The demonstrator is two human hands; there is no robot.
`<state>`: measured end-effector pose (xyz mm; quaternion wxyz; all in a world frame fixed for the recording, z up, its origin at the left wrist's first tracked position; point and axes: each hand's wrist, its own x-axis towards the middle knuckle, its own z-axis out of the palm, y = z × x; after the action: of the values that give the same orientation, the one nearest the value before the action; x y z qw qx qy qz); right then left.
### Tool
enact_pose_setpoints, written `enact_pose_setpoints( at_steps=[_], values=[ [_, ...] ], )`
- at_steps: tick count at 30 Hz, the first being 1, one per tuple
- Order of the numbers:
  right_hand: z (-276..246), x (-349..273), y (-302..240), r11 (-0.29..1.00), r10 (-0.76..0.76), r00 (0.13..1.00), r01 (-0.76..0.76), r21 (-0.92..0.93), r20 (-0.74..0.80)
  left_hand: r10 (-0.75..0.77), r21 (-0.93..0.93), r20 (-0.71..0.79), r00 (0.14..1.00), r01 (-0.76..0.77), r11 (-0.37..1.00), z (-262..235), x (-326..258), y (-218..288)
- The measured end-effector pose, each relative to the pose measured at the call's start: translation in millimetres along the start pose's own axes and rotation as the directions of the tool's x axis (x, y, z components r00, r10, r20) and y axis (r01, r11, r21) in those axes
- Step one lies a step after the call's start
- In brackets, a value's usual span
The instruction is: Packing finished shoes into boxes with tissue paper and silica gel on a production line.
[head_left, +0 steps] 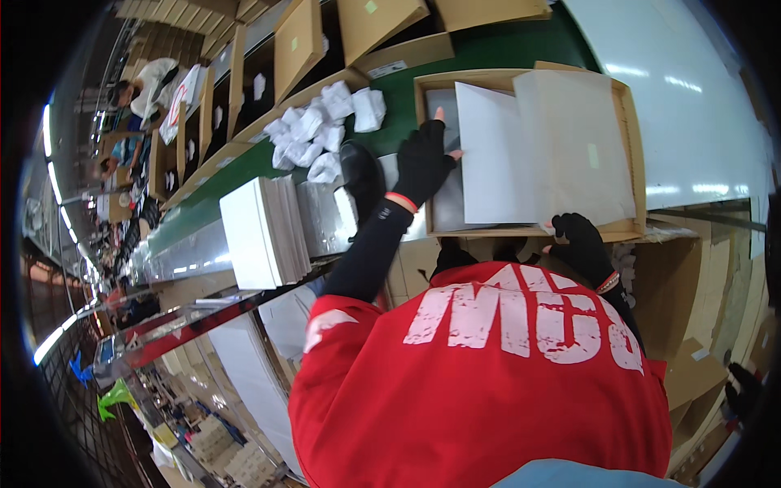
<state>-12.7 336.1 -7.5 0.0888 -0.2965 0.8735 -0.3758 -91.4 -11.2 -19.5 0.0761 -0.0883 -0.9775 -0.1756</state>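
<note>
An open cardboard box (637, 146) lies ahead of me. In it are a white sheet (490, 159) and, overlapping its right side, a translucent sheet of tissue paper (582, 134) with a small pale green sticker. My left hand (425, 163), in a black glove with bare fingertips, is open at the box's left side, thumb touching the white sheet's left edge. My right hand (579, 242), gloved alike, is closed at the box's near edge, its fingers pinching the tissue paper's lower edge. A black shoe (362, 175) stands just left of my left hand.
A stack of white sheets (264, 232) stands on the metal ledge to the left. White crumpled paper wads (313, 130) lie on the green belt (504, 50). Open cardboard boxes (297, 45) line its far side. A glossy white surface (679, 98) extends right. People work at far left.
</note>
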Motion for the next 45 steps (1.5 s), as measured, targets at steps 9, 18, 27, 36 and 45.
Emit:
enact_pose_setpoints(
  at_steps=[9,18,27,36,45],
  values=[
    [5.5,11.1,-7.8,0.992,0.122,0.990,-0.122,-0.005,0.072,-0.333,0.581,0.567,0.754,-0.079,0.810,-41.7,-97.9,-171.9],
    [8.9,-21.3,8.0,0.978,0.199,0.979,-0.201,-0.050,-0.054,-0.321,0.001,0.557,0.766,0.386,0.923,-143.9,-44.9,-111.3],
    [9.7,-24.1,16.9,0.973,0.231,0.973,-0.231,0.019,-0.019,0.075,-0.257,0.489,0.869,0.062,0.964,-4.0,20.8,27.6],
    [19.1,-7.3,-9.7,0.931,0.308,0.951,-0.306,-0.198,-0.023,0.292,-0.140,0.277,0.915,-0.262,0.955,51.0,-3.0,-8.1],
    [61.7,-21.2,40.9,0.908,0.390,0.916,-0.366,-0.203,0.092,0.320,0.006,0.287,0.903,-0.336,0.942,39.0,-7.6,-53.3]
  ],
)
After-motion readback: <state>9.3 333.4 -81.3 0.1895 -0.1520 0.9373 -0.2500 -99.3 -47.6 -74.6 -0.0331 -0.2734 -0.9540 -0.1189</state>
